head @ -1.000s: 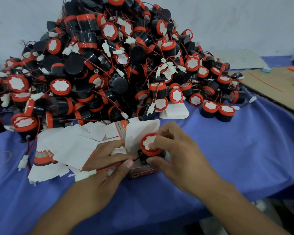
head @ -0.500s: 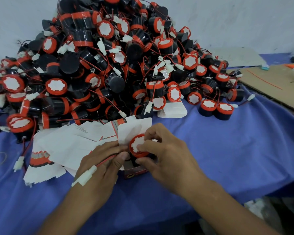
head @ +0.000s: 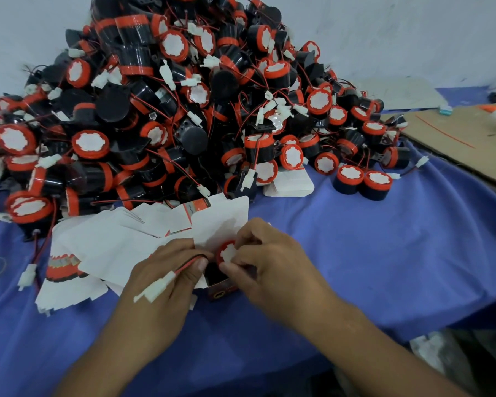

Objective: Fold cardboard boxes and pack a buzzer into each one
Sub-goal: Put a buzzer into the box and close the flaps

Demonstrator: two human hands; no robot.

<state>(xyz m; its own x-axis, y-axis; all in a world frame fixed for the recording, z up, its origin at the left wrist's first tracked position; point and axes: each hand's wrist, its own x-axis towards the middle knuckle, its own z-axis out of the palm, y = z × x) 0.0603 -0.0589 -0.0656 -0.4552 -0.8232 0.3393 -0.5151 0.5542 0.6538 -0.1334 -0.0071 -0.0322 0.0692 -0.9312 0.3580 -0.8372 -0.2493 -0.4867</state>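
Buzzer [head: 226, 253] with an orange-red rim and a white sticker sits at the lower centre of the frame, half sunk in the open top of a small dark red box [head: 222, 292], between the left hand [head: 166, 282] and the right hand [head: 272, 265]. At the far left a loose white plug [head: 27, 276] lies on the blue cloth [head: 384, 253]. Right of it a fan of flat, unfolded cartons [head: 106, 247] is spread, white inside with orange and grey print at the edges; it touches the left hand and lies just beside the box. Behind, a big pile of buzzers [head: 184, 110] fills the upper left and centre and leans against a pale wall [head: 398, 38]. Two buzzers [head: 350, 176] stand upright, touching each other, at the right foot of the pile. A brown cardboard sheet [head: 467, 138] lies at the upper right edge.

The buzzers are short black cylinders, shiny, with thin red and black wires ending in white plastic plugs. The cloth is soft and lightly creased. The white flap [head: 221, 222] of the box stands up behind the buzzer.

The left hand lies palm down; its thumb and forefinger pinch the buzzer's wire [head: 189, 260], and the connector [head: 155, 289] rests over its back. The right hand is curled over the buzzer, fingertips pinching its rim; it hides the right side of the box.
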